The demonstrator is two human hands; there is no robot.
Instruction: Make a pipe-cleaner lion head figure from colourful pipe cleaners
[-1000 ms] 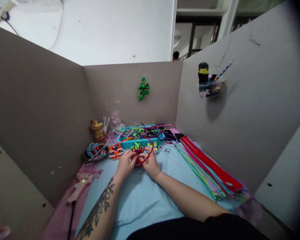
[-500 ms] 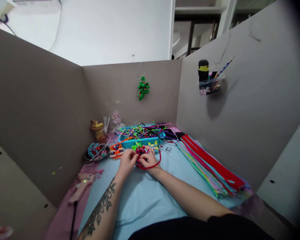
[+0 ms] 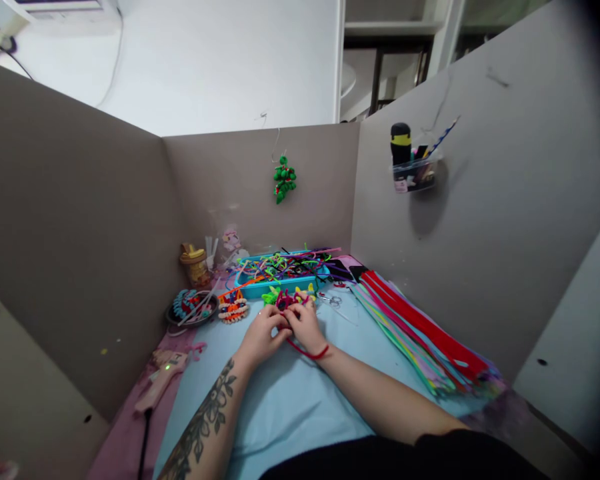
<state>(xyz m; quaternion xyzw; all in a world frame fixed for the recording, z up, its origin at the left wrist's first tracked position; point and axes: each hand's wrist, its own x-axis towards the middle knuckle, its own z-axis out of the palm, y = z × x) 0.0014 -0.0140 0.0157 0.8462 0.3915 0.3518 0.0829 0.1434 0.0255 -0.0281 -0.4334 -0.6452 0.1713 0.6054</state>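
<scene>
a dark red fuzzy piece (image 3: 284, 300) is at the middle of the worktop (image 3: 265, 407), partly hidden by the fingers over it. both hands are closed on it: the left hand (image 3: 261, 335) pinches at its near side with thumb and forefinger, and the right hand (image 3: 306, 327) has its fingertips against the left's, bent over the same spot. exactly which part each one grips is too small to tell. a red strand (image 3: 300, 350) comes out from under the fingers and bends across the right wrist.

just behind the piece are a green fuzzy shape (image 3: 271, 297) and a yellow fuzzy shape (image 3: 310, 291); scissors (image 3: 335, 301) lie to the right, and an orange and cream ornament (image 3: 234, 309) is on the left. behind these is a blue tray (image 3: 280, 288) heaped with many-coloured strands (image 3: 285, 267).

further left, a dark bowl (image 3: 194, 321) holds a blue and red piece and pale sticks, with a brown and yellow jar (image 3: 196, 265) behind it. a pink glue gun (image 3: 161, 387) with a green light lies nearer. along the right side is a long bundle of fuzzy stems (image 3: 425, 333). a green ornament (image 3: 284, 180) hangs on the back panel, and a clear holder (image 3: 415, 179) on the right panel.
</scene>
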